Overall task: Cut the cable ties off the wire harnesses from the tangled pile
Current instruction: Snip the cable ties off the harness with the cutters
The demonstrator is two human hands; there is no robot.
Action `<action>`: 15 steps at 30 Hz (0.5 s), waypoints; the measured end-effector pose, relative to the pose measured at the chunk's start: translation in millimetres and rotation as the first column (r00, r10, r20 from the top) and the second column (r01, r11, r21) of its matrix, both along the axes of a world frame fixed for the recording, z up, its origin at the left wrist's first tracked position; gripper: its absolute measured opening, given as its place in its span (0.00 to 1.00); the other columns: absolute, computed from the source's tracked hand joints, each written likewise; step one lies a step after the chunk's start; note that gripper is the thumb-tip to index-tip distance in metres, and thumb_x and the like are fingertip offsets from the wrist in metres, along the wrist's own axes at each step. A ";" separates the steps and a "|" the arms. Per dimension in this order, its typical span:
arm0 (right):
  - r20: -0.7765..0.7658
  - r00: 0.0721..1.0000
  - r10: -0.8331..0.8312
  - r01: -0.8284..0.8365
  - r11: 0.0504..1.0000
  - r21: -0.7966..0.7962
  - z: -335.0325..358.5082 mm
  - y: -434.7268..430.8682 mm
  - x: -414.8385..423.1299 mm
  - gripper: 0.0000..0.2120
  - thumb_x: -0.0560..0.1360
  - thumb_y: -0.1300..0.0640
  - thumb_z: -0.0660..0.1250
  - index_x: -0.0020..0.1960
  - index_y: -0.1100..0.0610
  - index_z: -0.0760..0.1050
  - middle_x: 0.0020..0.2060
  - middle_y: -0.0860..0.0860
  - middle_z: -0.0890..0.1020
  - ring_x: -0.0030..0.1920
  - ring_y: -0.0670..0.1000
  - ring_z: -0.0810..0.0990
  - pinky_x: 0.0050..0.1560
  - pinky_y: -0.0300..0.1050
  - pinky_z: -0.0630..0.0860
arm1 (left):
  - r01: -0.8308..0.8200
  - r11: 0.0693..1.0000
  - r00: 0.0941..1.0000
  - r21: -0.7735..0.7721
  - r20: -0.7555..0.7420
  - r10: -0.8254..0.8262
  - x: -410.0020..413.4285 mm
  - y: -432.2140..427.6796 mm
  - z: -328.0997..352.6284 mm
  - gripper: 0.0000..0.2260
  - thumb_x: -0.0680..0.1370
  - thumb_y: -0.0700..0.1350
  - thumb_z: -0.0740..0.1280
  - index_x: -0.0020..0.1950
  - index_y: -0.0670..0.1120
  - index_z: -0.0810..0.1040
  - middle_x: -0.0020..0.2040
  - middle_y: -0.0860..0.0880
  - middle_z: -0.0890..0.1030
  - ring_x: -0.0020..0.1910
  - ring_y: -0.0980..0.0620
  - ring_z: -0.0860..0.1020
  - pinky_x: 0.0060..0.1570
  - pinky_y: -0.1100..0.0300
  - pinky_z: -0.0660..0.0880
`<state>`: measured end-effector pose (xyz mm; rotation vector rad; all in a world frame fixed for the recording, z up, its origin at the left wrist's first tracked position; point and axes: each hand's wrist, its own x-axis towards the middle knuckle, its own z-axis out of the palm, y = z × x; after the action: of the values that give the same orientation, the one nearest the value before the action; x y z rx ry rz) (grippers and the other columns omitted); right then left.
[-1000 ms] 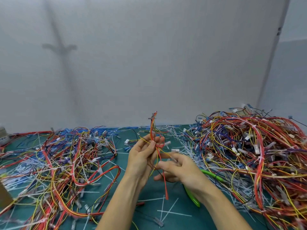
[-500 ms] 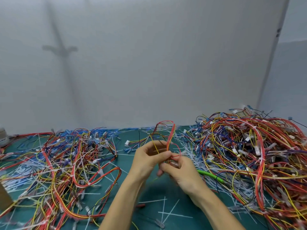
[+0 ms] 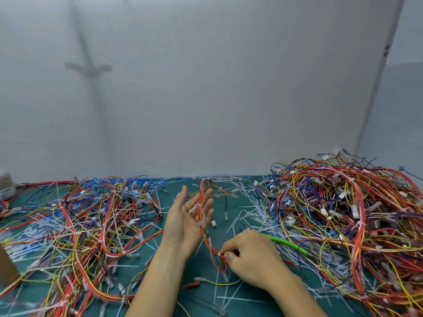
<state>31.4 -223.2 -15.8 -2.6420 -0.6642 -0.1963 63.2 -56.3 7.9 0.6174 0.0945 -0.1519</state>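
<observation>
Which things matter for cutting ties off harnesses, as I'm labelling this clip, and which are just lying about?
In the job:
left hand, open under the red-yellow harness
right hand, pinching that harness
green tool handle by the right hand
tangled pile on the right

Lying about:
white tie offcuts on the mat
wire heap on the left
cardboard box at the left edge

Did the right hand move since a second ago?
Yes. The right hand came down toward the person, farther from the back wall, pinching the harness.
</observation>
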 end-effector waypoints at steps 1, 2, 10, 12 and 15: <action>-0.017 1.000 -0.024 0.024 1.000 -0.011 -0.2 -2.1 1.6 0.13 0.73 0.48 0.60 0.52 0.41 0.80 0.40 0.49 0.84 0.43 0.53 0.76 0.41 0.42 0.67 | -0.065 0.998 0.997 0.026 -0.032 0.066 1.3 0.4 -2.5 0.21 0.76 0.54 0.66 0.59 0.38 0.77 0.46 0.46 0.84 0.33 0.53 0.82 0.30 0.63 0.80; -0.027 0.999 -0.047 0.047 0.999 -0.016 -0.3 -3.9 2.7 0.13 0.73 0.48 0.60 0.52 0.41 0.80 0.40 0.49 0.83 0.42 0.52 0.75 0.40 0.42 0.67 | -0.121 0.990 0.990 0.070 -0.063 0.125 2.8 1.1 -5.1 0.16 0.78 0.53 0.66 0.55 0.40 0.77 0.39 0.49 0.81 0.28 0.56 0.78 0.24 0.65 0.75; -0.220 0.965 -0.140 0.171 0.977 0.126 0.6 -12.0 10.1 0.13 0.73 0.51 0.61 0.45 0.33 0.79 0.26 0.38 0.75 0.33 0.43 0.72 0.31 0.39 0.66 | -0.178 0.904 0.984 0.388 0.074 0.162 4.8 0.0 -3.1 0.14 0.77 0.54 0.66 0.51 0.43 0.78 0.23 0.56 0.58 0.18 0.60 0.56 0.21 0.67 0.59; -0.170 0.979 -0.109 0.133 0.982 0.135 2.3 -11.1 7.7 0.13 0.73 0.52 0.61 0.48 0.36 0.80 0.28 0.41 0.76 0.34 0.45 0.72 0.31 0.39 0.65 | -0.201 0.833 0.979 0.515 0.094 0.179 3.4 -6.5 -1.9 0.17 0.76 0.55 0.68 0.53 0.42 0.79 0.25 0.55 0.66 0.20 0.59 0.65 0.21 0.67 0.64; -0.076 0.997 -0.018 0.019 1.000 0.016 2.4 -5.4 0.7 0.15 0.72 0.51 0.60 0.53 0.38 0.80 0.35 0.48 0.79 0.40 0.52 0.74 0.36 0.42 0.63 | -0.214 0.807 0.977 0.550 0.124 0.175 -2.4 -15.4 -0.2 0.15 0.76 0.51 0.70 0.54 0.40 0.79 0.43 0.46 0.83 0.35 0.55 0.83 0.32 0.66 0.78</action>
<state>32.1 -228.7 -13.4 -2.6260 -0.6103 -0.1053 60.8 -71.6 7.7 1.2000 0.1385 0.1064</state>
